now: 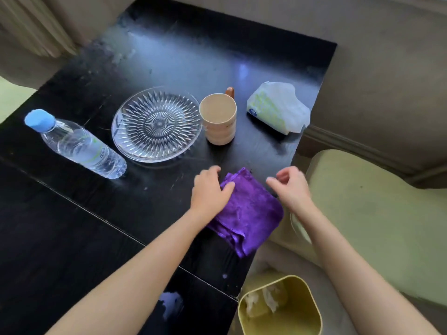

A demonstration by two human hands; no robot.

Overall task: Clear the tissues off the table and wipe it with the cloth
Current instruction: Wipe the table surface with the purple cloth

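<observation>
A folded purple cloth (251, 211) lies near the right edge of the black table (169, 64). My left hand (209, 189) rests on the cloth's left edge, thumb on the fabric and fingers spread. My right hand (290, 187) hovers just right of the cloth with its fingers loosely curled and nothing in it. Crumpled white tissues (266, 298) lie inside a yellow bin (280, 320) on the floor below the table's right corner. A tissue pack (275, 107) sits at the table's right edge.
A water bottle (77, 143) lies at the left, a clear glass plate (156, 124) in the middle and a beige mug (219, 118) beside it. A pale green seat (375, 213) stands right of the table.
</observation>
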